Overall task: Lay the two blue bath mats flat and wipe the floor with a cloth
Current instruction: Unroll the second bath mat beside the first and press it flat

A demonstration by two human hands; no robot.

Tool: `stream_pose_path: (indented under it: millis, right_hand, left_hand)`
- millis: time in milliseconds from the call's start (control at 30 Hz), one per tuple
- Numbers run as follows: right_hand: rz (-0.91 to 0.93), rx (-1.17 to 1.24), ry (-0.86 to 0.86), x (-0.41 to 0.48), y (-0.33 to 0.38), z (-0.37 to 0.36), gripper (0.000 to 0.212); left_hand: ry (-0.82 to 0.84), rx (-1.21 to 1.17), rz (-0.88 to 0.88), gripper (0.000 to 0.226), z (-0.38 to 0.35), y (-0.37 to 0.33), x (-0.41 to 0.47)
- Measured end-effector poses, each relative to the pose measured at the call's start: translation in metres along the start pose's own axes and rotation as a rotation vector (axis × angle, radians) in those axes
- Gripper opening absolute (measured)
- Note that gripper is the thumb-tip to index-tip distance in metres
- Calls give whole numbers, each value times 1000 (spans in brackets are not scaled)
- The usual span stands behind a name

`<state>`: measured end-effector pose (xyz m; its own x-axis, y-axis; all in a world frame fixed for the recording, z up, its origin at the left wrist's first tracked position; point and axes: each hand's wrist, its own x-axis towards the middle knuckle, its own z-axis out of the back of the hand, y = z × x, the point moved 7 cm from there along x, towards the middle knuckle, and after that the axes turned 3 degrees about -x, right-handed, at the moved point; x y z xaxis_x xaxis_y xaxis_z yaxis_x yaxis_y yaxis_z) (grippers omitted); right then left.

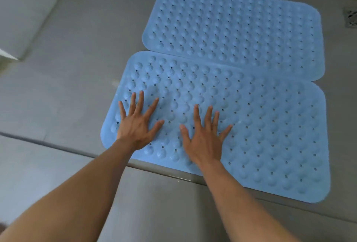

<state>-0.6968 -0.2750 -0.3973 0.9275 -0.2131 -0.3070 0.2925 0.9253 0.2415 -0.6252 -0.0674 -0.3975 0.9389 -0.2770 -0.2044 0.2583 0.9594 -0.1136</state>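
Apparently the mat part of the task is almost done, while the wiping has not started: the grey floor shows no cloth anywhere in view, so I judge that step is left. The far mat lies flat on the right side of the floor. The near mat also lies spread out, and its far edge touches the near edge of the far mat; whether it overlaps it a little, I cannot tell. Its near edge crosses a dark line in the floor. Both hands rest on the left part of the near mat. The left hand is flat, palm down, with spread straight fingers, holding nothing. The right hand, just beside it, presses the same way.
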Motion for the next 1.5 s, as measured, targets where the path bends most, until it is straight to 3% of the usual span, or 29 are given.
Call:
stream_pose_path:
  millis: [133, 400, 767, 1500]
  right_hand:
    - [-31, -63, 2, -11, 23, -28, 77]
    - [-31, -163, -1, -9, 26, -37, 71]
    - [-78, -171, 32, -7, 25, -39, 57]
    - [-85, -145, 26, -4, 24, -39, 55]
  left_hand:
    - [25, -10, 18, 75, -10, 38, -15]
    - [-3, -51, 19, 73, -19, 42, -15]
    - [-30, -62, 22, 74, -19, 45, -13]
    - [21, -62, 48, 75, -20, 44, -13]
